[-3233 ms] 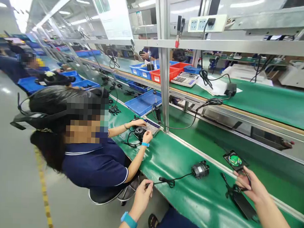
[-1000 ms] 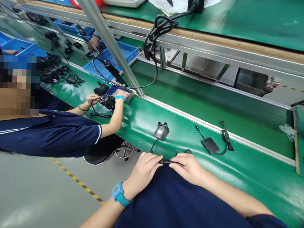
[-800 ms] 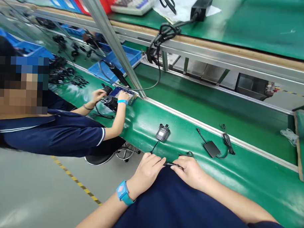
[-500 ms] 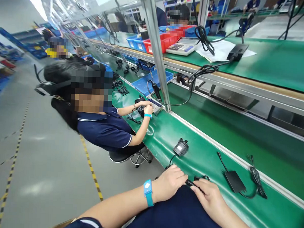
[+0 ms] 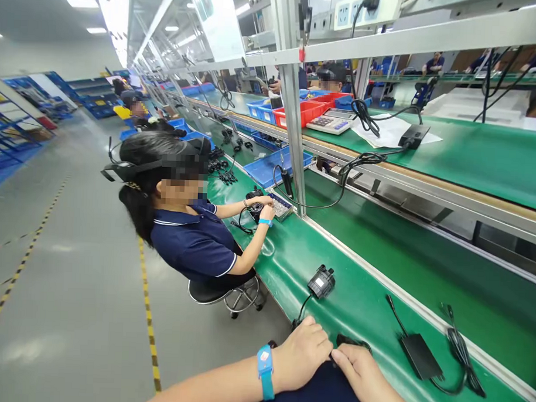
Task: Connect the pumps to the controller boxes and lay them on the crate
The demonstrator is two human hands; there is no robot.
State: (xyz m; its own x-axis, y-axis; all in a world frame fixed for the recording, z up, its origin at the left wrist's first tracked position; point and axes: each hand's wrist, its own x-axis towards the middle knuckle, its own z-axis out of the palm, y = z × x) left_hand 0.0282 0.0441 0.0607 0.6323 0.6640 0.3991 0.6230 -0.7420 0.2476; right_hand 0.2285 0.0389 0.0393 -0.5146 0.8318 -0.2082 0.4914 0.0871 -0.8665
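both hands are close together here, low in view: the left hand (image 5: 304, 350), blue strap (image 5: 265, 371) on its wrist, keeps its fingers curled, the right hand (image 5: 362, 371) pinches in opposite, and between them they grip a black connector (image 5: 332, 357), nearly all hidden by fingertips. just beyond the left hand, a black cable (image 5: 304, 305) runs up to the black pump (image 5: 321, 282), resting on the green bench (image 5: 356, 304). off to the right lies a power adapter (image 5: 422, 356), coiled cord (image 5: 460, 348) beside it. farther up the bench, a seated co-worker (image 5: 196, 239) works over a parts tray (image 5: 282, 206).
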